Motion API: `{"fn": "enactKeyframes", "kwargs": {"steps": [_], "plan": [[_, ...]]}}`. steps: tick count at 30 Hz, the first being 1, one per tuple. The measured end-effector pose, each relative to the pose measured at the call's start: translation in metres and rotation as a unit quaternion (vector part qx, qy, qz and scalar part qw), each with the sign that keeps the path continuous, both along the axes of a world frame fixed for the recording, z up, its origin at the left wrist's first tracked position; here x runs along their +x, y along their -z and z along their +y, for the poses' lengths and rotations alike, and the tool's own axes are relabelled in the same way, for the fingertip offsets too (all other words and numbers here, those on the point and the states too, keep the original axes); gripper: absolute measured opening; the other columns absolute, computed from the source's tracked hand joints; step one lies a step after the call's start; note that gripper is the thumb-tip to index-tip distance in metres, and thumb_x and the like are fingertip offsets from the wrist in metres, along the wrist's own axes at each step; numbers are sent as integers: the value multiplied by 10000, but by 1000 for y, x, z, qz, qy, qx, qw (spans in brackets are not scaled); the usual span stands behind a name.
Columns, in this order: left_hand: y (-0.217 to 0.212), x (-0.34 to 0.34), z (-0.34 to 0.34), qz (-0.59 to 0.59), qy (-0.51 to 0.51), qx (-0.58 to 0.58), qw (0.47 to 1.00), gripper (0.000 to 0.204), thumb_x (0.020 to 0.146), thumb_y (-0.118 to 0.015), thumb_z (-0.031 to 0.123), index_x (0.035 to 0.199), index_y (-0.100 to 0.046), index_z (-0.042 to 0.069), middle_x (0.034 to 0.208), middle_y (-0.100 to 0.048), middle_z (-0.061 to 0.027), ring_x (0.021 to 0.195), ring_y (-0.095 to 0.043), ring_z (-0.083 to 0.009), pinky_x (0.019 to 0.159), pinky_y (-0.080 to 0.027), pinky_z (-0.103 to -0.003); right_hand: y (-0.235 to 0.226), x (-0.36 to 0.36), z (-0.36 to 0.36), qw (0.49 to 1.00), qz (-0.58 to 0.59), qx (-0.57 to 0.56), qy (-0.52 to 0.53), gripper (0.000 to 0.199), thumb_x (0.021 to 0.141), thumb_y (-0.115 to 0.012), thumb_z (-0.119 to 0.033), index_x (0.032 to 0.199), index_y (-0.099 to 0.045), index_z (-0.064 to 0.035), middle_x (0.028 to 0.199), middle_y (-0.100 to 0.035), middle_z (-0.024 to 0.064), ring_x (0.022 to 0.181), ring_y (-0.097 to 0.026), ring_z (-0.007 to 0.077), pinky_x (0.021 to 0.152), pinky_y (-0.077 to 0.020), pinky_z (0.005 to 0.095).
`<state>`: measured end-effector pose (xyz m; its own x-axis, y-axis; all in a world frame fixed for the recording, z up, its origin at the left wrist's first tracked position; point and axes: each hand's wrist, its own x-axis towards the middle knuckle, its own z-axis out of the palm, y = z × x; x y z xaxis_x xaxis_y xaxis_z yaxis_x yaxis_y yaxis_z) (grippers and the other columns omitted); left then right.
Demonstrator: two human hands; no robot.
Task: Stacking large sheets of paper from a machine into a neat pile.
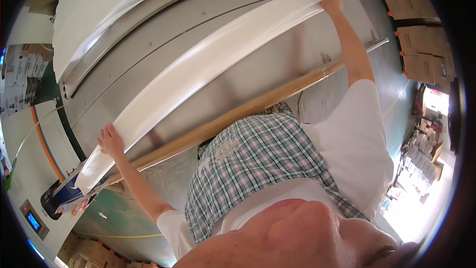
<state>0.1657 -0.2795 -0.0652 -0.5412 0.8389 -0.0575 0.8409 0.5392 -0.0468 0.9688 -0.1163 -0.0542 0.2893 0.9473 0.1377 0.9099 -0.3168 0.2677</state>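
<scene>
The sheet [208, 64] lies on the metal table [267, 64], seemingly behind the wooden rail [238, 114].

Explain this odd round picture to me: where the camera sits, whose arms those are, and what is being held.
The camera sits on a person's head and looks down through a fisheye lens, so straight edges bend. The two bare arms are that person's own. The left hand and the right hand each grip one end of a long white cloth, stretched across a grey metal table with a wooden edge. The checked apron and white shirt are the person's own clothes. Cardboard boxes stand at the right.
</scene>
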Motion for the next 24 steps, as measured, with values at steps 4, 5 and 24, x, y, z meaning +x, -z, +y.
{"fn": "enactKeyframes", "kwargs": {"steps": [4,5,24], "plan": [[5,6,2,2,-8,-20,1000,573,860,-237,593,1231,-476,227,1350,-368,-40,1289,-198,-328,966,-152,-622,22,77,13,999,-40,4,37,232,735,-542,-161,966,-552,-145,1016,-577,67,991,-547,248,769,-441,418],[6,5,2,2,-10,-19,1000,573,860,-237,593,1231,-476,227,1350,-368,-40,1289,-198,-328,966,-152,-622,20,96,17,999,-40,4,35,232,735,-542,-161,966,-552,-145,1016,-577,67,991,-547,248,769,-441,418],[13,-26,5,-18,-4,-150,988,550,891,-199,528,1248,-452,195,1376,-309,-101,1293,-187,-354,980,-124,-618,68,85,53,923,355,-114,-94,446,910,-295,-357,1152,-514,-52,1190,-499,188,1140,-433,331,961,-310,350]]}}
